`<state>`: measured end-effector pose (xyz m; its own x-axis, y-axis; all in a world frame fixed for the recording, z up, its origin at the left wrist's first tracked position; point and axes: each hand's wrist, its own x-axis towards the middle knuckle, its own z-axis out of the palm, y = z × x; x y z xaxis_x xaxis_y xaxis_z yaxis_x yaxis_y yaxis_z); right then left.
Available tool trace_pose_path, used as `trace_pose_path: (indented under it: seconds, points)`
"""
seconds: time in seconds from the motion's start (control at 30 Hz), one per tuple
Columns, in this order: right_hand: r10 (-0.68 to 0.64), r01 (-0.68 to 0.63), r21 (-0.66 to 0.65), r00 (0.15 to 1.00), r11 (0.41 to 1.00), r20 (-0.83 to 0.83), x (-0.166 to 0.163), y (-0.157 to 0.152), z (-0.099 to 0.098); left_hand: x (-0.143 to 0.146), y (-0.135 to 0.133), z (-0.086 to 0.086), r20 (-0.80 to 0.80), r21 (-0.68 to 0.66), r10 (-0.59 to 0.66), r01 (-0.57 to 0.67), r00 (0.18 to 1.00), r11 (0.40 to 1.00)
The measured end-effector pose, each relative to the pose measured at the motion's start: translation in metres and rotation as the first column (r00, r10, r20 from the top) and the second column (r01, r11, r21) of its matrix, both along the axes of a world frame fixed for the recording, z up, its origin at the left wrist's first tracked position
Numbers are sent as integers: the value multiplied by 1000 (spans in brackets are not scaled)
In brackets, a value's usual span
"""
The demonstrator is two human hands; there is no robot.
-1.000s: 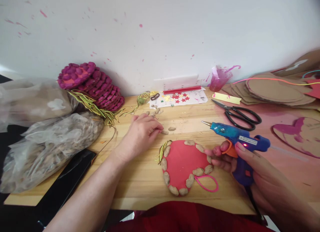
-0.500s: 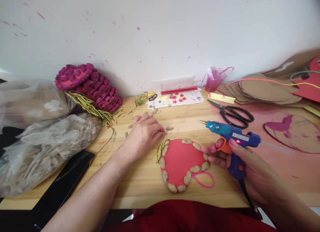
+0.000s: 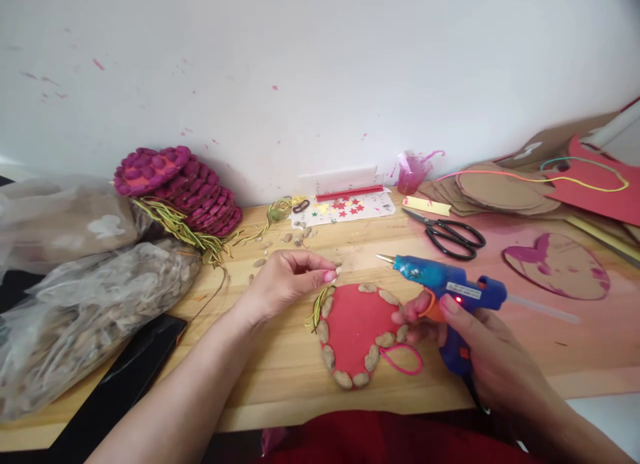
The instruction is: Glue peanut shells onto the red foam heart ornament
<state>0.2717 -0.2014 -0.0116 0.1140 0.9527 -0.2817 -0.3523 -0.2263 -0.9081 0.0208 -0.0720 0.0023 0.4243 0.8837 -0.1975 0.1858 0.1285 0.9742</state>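
A red heart-shaped card [image 3: 353,324] lies flat on the wooden table [image 3: 280,377] in front of me, with peanut shells glued along its edge and a pink cord loop [image 3: 403,359] at its lower right. My left hand [image 3: 287,284] is raised just left of the heart's top and pinches a peanut shell [image 3: 336,271] between thumb and fingertips. My right hand [image 3: 470,337] grips a blue hot glue gun [image 3: 443,284] with its red light on, nozzle pointing left above the heart.
Loose peanut shells [image 3: 295,237] lie behind the heart. Black scissors [image 3: 450,234], a star sticker sheet [image 3: 345,207] and cardboard cutouts [image 3: 495,191] sit at the back right. Stacked magenta pieces [image 3: 185,184] and plastic bags of shells [image 3: 95,297] fill the left.
My left hand has lifted off the table with a shell pinched in its fingers and turned towards the heart. The glue gun has drifted left, closer to the heart.
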Motion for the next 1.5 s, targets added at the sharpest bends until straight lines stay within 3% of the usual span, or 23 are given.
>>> trace_pose_path:
  seconds: [0.1,0.23,0.37,0.7,1.5]
  points:
    - [121,-137,77,976,988,183,-7,-9,8,2,-2,2,235,-267,72,-7,969,964]
    - [177,-221,89,919,971,352,-18,-12,24,4,-5,4,336,-393,96,46,937,918]
    - [175,-233,106,903,967,392,-26,-11,32,4,-7,3,362,-412,87,75,928,908]
    - [129,-218,166,895,962,428,-33,-23,31,4,-12,7,387,-397,24,143,922,907]
    - [133,-228,119,839,966,528,-32,-25,28,7,-13,6,390,-392,6,160,921,906]
